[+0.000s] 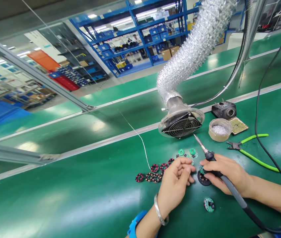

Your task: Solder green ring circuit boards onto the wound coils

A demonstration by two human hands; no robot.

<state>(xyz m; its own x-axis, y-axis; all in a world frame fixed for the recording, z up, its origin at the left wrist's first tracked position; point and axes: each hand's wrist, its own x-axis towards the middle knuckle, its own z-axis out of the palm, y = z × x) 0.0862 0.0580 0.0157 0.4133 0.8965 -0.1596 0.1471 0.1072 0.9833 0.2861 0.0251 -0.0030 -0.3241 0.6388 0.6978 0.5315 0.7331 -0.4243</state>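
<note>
My right hand is closed round a soldering iron, its bare tip pointing up and away to the left. The same hand's fingertips touch a small green circuit board above a black ring-shaped part on the bench. Just left of that part, my left hand has its fingers curled in toward the thumb; whatever they may hold is hidden. Beside it lie several round coil cores with red and copper windings. A round board with a black piece on it rests nearer to me.
A fume extractor fan hangs from a silver duct. To its right are a tub of metal shavings, a black iron stand and green-handled cutters. The iron's black cable loops along the right. Thin white wire trails down.
</note>
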